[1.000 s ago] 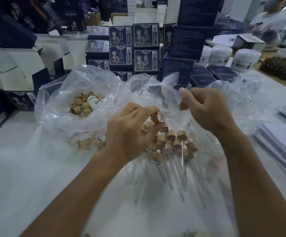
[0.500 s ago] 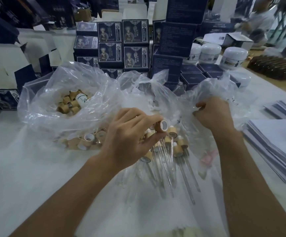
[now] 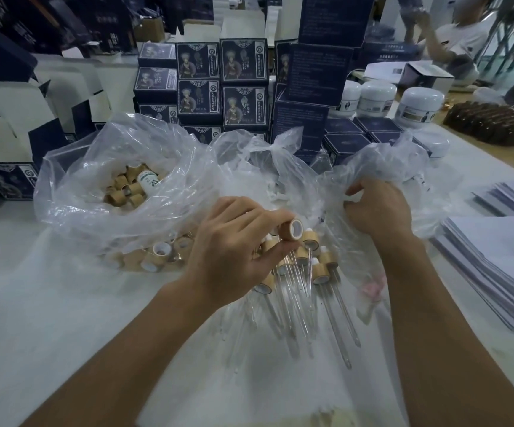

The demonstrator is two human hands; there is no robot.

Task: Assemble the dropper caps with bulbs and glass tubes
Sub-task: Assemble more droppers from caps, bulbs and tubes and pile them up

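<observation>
Left hand fingers pinch light, rigid bamboo cap by its sides. Right hand fingers clutch slippery plastic bag. Glass tubes fragile; take near collar.

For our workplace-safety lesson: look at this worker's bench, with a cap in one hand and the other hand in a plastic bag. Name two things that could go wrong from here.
1. The finished droppers lie loose under the left hand, which pinches a bamboo cap; a lowered wrist might crack their thin glass tubes.
2. The right hand grips the clear plastic bag; tugging it could perhaps drag the sheet under the droppers and scatter them.
</observation>
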